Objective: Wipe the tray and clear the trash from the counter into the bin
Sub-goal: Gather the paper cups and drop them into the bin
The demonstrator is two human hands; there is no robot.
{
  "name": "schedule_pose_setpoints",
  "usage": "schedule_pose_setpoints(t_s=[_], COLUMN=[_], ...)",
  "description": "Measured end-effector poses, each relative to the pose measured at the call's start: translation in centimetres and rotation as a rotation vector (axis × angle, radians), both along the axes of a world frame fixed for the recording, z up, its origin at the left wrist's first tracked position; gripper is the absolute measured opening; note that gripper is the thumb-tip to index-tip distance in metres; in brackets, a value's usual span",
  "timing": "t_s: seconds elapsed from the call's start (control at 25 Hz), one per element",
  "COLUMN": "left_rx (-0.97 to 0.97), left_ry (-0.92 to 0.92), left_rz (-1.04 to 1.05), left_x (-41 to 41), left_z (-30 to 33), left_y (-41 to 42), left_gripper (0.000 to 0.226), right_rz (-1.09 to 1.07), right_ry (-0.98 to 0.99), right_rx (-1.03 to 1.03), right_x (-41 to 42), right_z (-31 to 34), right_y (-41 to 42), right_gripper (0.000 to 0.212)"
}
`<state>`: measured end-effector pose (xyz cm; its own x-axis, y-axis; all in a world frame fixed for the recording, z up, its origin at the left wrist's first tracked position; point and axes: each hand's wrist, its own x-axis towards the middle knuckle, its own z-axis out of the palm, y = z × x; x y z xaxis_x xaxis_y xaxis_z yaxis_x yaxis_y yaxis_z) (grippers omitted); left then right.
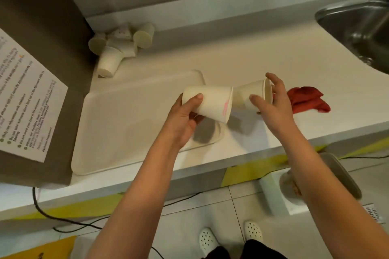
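Above the white tray (pixel 130 120) on the desk (pixel 242 63), the left hand (pixel 183 120) gripped a lipstick-marked paper cup (pixel 208 101) while the right hand (pixel 273 101) grasped a second cup (pixel 250 94), its base touching the first cup's mouth. A red cloth (pixel 307 99) lay just right of the right hand; more cups (pixel 120 48) lay heaped in the desk's far-left corner, and the bin (pixel 290 185) stood on the floor below.

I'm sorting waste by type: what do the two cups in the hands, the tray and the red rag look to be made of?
The cup in the left hand and the cup in the right hand look like matte off-white paper: thin walls, rolled rims, a pink smear on the first. The tray seems smooth cream plastic with a moulded raised rim. The red rag is soft cloth, lying crumpled in folds.
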<state>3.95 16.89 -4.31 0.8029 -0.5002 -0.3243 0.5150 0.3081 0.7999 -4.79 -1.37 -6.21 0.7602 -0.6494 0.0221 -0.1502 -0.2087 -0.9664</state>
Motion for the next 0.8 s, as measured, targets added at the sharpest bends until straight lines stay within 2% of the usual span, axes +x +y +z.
schedule_pose_setpoints(t_s=[0.12,0.16,0.24,0.36,0.44,0.56,0.64,0.72,0.8], left_rx=[-0.034,-0.04,-0.022,0.079,0.145,0.294,0.417,0.534,0.648], left_ry=[-0.029,-0.026,-0.033,-0.032,0.029,0.193,0.353,0.514,0.637], left_rz=[-0.191,-0.256,-0.363,-0.492,-0.587,-0.642,-0.616,-0.54,-0.461], left_x=[-2.5,-3.5,-5.5,-9.7,-13.5,-18.7,-21.5,-23.0,-24.0], left_z=[-0.1,-0.4,-0.7,-1.8,-3.9,-9.5,-13.8,-17.5,-20.4], left_y=[-2.2,-3.8,-6.9,-12.6,-15.9,-19.2,-20.7,-21.5,-22.3], left_gripper=[0.073,0.082,0.073,0.036,0.03,0.037,0.033,0.025,0.027], right_rz=[-0.128,-0.187,-0.285,-0.388,-0.437,-0.557,-0.694,-0.805,-0.866], right_ry=[-0.13,-0.179,-0.256,-0.299,-0.259,-0.141,-0.047,0.114,0.31], right_rx=[0.007,0.01,0.024,0.025,0.009,-0.01,0.013,0.106,0.247], right_x=[-3.2,-4.6,-7.2,-12.1,-16.1,-22.5,-26.3,-29.1,-30.9], right_z=[0.4,0.4,0.7,-0.2,-2.1,-7.4,-11.6,-15.4,-18.8], right_y=[-2.1,-3.4,-5.9,-10.6,-13.3,-16.1,-17.4,-18.0,-18.2], right_gripper=[0.056,0.053,0.053,0.054,0.055,0.055,0.057,0.062,0.07])
